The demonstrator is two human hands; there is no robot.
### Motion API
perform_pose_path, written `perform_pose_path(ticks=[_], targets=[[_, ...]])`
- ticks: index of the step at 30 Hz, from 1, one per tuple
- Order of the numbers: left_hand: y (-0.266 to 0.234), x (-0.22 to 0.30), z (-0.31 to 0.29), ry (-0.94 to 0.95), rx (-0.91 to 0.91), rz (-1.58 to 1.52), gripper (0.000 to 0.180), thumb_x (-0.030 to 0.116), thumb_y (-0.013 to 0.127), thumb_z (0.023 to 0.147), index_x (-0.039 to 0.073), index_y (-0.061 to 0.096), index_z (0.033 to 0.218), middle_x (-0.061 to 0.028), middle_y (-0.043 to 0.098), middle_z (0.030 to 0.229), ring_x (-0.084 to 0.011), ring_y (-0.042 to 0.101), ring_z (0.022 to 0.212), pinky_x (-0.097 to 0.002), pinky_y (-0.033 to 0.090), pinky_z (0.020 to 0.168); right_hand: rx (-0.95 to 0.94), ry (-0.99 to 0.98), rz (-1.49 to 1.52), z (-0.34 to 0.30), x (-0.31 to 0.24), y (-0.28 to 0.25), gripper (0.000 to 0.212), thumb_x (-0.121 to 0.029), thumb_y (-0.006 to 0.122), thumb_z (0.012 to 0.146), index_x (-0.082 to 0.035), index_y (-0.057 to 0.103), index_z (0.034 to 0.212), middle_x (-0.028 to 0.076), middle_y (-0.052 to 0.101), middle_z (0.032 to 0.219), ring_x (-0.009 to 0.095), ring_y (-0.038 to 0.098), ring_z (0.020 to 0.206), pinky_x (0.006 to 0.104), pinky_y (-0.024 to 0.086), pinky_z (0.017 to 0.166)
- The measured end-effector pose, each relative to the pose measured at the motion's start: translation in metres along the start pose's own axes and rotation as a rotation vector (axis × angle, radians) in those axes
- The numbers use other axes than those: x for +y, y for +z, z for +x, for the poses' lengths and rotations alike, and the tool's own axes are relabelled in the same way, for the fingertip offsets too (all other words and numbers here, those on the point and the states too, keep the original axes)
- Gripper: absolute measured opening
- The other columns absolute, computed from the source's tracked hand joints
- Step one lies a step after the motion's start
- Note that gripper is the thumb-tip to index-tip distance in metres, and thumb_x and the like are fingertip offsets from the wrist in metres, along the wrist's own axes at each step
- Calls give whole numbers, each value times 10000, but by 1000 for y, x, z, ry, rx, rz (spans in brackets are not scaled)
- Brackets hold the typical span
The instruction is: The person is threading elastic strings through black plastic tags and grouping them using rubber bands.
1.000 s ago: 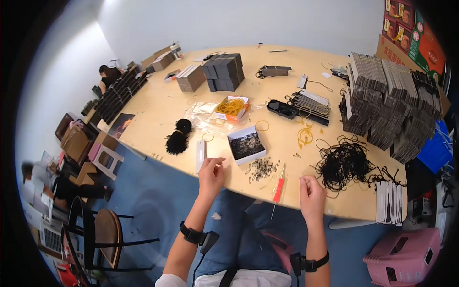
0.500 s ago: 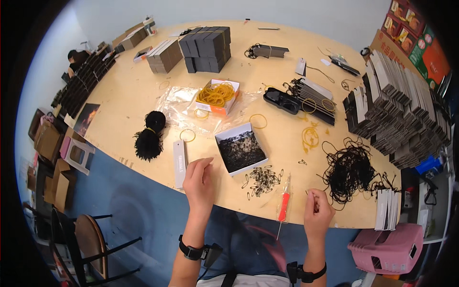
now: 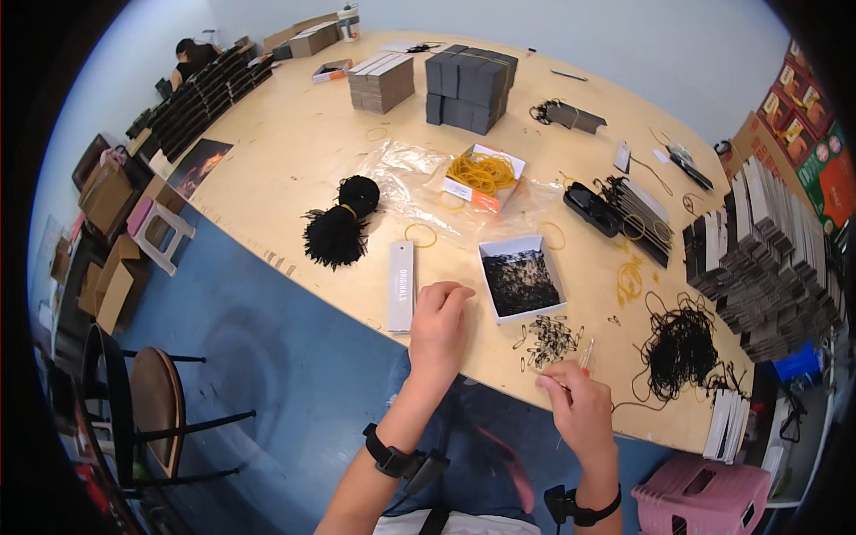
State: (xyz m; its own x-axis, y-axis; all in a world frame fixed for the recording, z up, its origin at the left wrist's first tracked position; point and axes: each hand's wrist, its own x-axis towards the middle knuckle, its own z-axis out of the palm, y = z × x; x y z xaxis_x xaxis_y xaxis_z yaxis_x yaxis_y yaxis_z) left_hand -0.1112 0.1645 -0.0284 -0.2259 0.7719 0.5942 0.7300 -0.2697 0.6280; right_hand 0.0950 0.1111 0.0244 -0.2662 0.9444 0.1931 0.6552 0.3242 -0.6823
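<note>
Two bare hands work at the near edge of a crowded table (image 3: 276, 205). The right hand (image 3: 581, 399), thumb and forefinger drawn together, hovers beside a loose scatter of small black clips (image 3: 553, 339) and partly hides a red-handled tool (image 3: 586, 355); whether anything slight is pinched there cannot be told. Near that hand, a strand runs to the tangle of black cords (image 3: 680, 348) at right. The left hand (image 3: 437, 325) is curled between a grey tag (image 3: 401, 290) and a white box (image 3: 512, 245) of small dark pieces — its fingertips turned too far away to tell if they grip. The step in hand appears to be fine fingerwork among clips and cord. The next move seems to call for a light, precise pinch — the clips overlap.
</note>
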Motion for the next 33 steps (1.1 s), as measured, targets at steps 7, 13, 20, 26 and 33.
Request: perform_pose_path(ticks=[7,13,20,26,33], targets=[[2,1,-1,-10,-11,-5,189,-89,592,753,32,631,893,-98,603,929,-285,576,886,-361,477,741,50,-88,-132,13,1,9,62,-49,642,830,-53,591,865,90,629,776,271,626,656,338,472,565],[2,-1,3,8,-15,-13,237,-96,575,701,27,625,898,-101,596,932,-294,573,887,-364,485,752,53,-139,-136,22,7,17,69,-62,647,823,-56,583,850,91,613,771,281,610,655,362,465,577],[-2,-13,-7,-6,-11,7,206,-29,567,731,-9,606,932,-163,588,978,-338,563,950,-391,480,822,28,-37,-54,21,2,26,39,-40,599,827,-22,571,846,156,588,766,334,593,687,389,456,619],[45,-18,-19,58,-39,-66,225,20,523,767,-30,511,986,-158,517,1019,-328,499,989,-362,441,875,-38,75,-174,16,7,18,207,-209,623,911,-61,629,1055,118,687,950,232,675,832,328,525,732],[23,-15,-15,-27,-158,-20,274,-4,501,747,-8,481,1021,-122,447,1074,-276,456,1069,-313,443,885,-43,-86,-250,23,3,31,290,-340,543,950,-79,639,1029,110,664,989,303,637,863,394,504,728]])
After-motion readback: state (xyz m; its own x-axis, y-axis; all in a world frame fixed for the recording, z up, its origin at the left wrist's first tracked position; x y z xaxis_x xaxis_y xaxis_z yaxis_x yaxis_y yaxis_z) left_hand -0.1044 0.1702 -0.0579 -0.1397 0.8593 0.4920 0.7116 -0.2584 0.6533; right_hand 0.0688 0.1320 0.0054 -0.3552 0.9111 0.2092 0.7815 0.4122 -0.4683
